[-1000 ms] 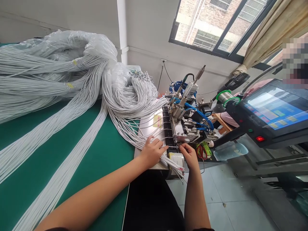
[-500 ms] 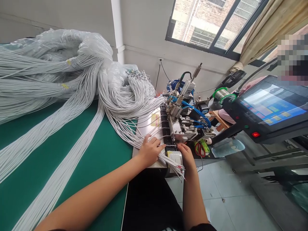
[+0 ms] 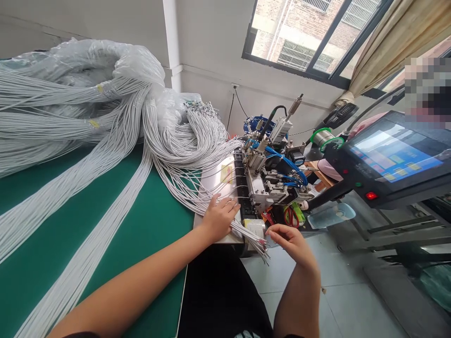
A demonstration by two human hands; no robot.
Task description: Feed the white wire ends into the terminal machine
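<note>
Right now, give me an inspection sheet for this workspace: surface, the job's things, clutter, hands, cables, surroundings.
Surface: green tabletop, bearing long bundles of wires.
Job's things: white wires, loose ends past the table edge; others lead to a black strip beside a machine.
Clutter: clear plastic around bundles; pale blue item beyond the machine.
Hands: left hand over the white wires; right hand near their ends, grip unclear.
Cables: blue tubes arch over the machine; black cord hangs along the wall.
Surroundings: window, curtain, lit screen, another person partly hidden.
</note>
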